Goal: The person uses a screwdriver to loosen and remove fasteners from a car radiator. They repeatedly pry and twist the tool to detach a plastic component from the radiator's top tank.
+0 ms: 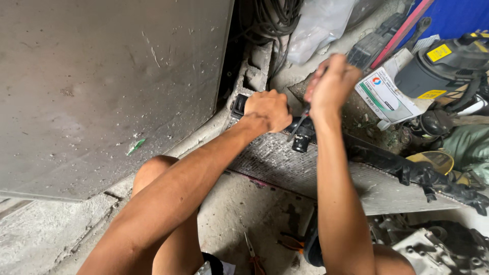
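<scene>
A car radiator (285,165) with fine metal fins and a black plastic end tank (407,170) lies flat on the concrete floor. My left hand (267,109) grips the black tank at its left end and presses it down. My right hand (331,81) is closed around the handle of a screwdriver (298,125). Its shaft points down at the tank's round black outlet neck (303,140), just right of my left hand.
A large grey metal panel (102,76) fills the left. Pliers with orange handles (290,242) and a second pair (253,257) lie on the floor near my knees. Engine parts (438,244), a black canister (448,63), a white carton (384,97), cables and a plastic bag (321,23) crowd the right and back.
</scene>
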### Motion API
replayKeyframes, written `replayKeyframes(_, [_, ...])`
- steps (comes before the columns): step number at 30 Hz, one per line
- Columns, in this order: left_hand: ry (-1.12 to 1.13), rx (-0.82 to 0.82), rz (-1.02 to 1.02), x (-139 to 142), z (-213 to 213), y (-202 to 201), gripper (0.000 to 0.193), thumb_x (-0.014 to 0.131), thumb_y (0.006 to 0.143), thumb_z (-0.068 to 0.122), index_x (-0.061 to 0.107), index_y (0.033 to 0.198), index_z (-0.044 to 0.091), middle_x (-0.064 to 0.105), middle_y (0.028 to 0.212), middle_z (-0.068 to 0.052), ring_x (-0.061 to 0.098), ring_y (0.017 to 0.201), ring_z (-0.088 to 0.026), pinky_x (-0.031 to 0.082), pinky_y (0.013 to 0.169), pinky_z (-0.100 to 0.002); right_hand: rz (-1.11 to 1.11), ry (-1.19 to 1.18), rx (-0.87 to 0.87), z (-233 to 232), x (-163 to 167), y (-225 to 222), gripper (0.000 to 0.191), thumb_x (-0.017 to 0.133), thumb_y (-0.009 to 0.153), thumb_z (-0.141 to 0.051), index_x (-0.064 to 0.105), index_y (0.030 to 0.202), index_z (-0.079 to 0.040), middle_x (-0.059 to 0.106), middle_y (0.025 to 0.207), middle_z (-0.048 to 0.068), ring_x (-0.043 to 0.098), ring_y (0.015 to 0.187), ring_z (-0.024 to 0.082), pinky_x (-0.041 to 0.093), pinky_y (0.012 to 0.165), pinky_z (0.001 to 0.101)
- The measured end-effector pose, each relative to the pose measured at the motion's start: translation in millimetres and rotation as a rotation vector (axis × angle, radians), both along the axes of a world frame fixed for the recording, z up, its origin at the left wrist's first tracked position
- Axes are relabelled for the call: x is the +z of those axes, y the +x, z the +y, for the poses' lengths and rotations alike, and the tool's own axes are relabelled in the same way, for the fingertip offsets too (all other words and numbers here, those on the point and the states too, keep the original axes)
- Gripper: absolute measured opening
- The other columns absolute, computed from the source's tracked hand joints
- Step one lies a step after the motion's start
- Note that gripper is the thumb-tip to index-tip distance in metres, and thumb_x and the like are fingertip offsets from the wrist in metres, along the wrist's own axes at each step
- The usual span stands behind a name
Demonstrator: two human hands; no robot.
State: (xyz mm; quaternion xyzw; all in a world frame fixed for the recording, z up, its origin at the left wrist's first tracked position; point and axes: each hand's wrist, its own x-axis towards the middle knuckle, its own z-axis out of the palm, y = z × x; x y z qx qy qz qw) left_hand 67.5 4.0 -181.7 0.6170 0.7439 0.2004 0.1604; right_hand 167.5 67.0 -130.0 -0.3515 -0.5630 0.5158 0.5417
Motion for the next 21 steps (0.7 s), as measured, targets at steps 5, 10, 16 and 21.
replayKeyframes(5, [-0.068, -0.018, 0.007, -1, 5, -5, 0.040, 0.060, 0.086, 0.036, 0.076, 0.108, 0.005, 0.073, 0.114, -0.020, 0.069, 0.112, -0.034, 0.053, 0.099, -0.042, 0.071, 0.146, 0.074, -15, -13, 9, 0.036, 0.044, 0.099, -0.019, 0.044, 0.066, -0.005, 0.041, 0.053, 0.004, 0.037, 0.038, 0.012, 0.026, 0.032, 0.0318])
replayKeyframes(10, [-0.100, -0.027, -0.014, -2, 16, -11, 0.039, 0.060, 0.086, 0.033, 0.074, 0.110, 0.005, 0.072, 0.117, -0.018, 0.069, 0.113, -0.033, 0.053, 0.099, -0.041, 0.148, 0.686, 0.094, -54, 26, 45, 0.040, 0.039, 0.110, -0.018, 0.040, 0.073, -0.004, 0.037, 0.058, 0.005, 0.030, 0.035, 0.011, 0.028, 0.037, 0.0303])
replayKeyframes(16, [-0.132, -0.031, -0.006, -12, 20, -9, 0.044, 0.061, 0.088, 0.038, 0.069, 0.118, 0.007, 0.069, 0.122, -0.017, 0.067, 0.116, -0.033, 0.051, 0.100, -0.043, 0.262, 0.518, 0.172, -79, 17, 21, 0.037, 0.040, 0.107, -0.018, 0.040, 0.075, 0.000, 0.036, 0.053, 0.009, 0.033, 0.038, 0.015, 0.028, 0.036, 0.0278])
replayKeyframes(21, [-0.043, 0.012, -0.005, -11, 18, -11, 0.046, 0.065, 0.085, 0.041, 0.070, 0.117, 0.008, 0.069, 0.121, -0.017, 0.065, 0.117, -0.033, 0.050, 0.101, -0.043, 0.106, 0.475, 0.078, -59, 3, 13, 0.039, 0.041, 0.104, -0.016, 0.041, 0.068, -0.001, 0.040, 0.055, 0.010, 0.035, 0.038, 0.016, 0.029, 0.036, 0.0302])
